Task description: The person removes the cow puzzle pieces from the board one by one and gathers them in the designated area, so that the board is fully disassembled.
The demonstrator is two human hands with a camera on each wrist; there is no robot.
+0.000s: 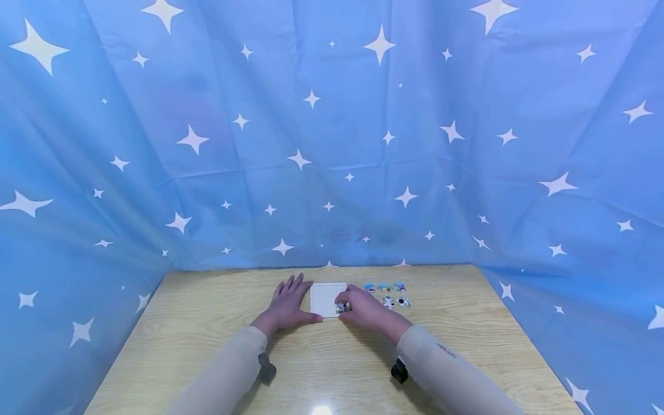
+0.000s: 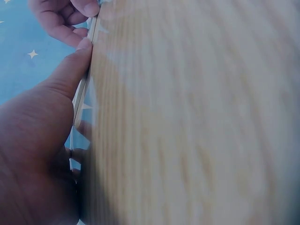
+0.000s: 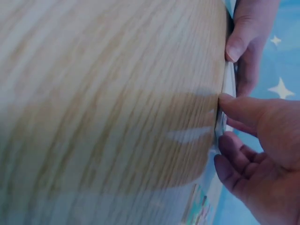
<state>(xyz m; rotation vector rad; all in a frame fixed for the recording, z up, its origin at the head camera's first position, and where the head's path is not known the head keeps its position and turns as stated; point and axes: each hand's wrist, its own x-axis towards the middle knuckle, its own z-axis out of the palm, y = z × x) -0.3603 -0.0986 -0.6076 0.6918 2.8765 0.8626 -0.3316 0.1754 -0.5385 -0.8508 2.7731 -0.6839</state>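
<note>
A square white puzzle tray (image 1: pixel 324 295) with a raised rim lies flat on the wooden table. My left hand (image 1: pixel 290 306) rests at its left side, fingers extended and spread, the thumb touching the near left corner. Over the tray's near right corner, my right hand (image 1: pixel 363 308) pinches a jigsaw piece (image 1: pixel 341 307) with a grey and multicoloured print. Part of this piece is hidden by the fingers. In the left wrist view the left thumb (image 2: pixel 77 65) lies along the tray's edge. The right wrist view shows the right thumb (image 3: pixel 241 108) at that same near edge.
Several loose jigsaw pieces (image 1: pixel 385 286) lie in two rows right of the tray, partly behind the right hand. The wooden table (image 1: pixel 218 305) ends at a blue curtain (image 1: pixel 332 144) with white stars, which hangs behind and on both sides.
</note>
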